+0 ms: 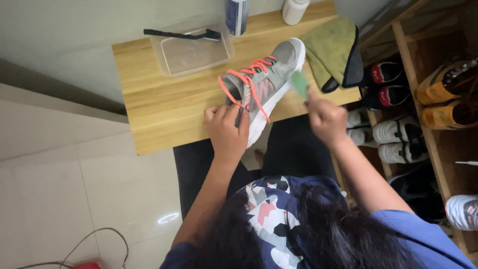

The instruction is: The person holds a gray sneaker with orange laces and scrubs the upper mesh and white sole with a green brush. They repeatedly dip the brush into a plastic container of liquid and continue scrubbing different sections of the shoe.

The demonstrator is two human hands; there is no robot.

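Grey shoe (266, 82) overhangs the wooden table (154, 104) edge, left hand (226, 127) clamping its heel, right hand (326, 119) closed on a green brush (299, 83).

Green brush (299, 83): motion-blurred, bristles indistinct
Two bottles (237, 15), twelve o'clock: tops cut off
White shoe (464, 211), four o'clock: cropped by edge
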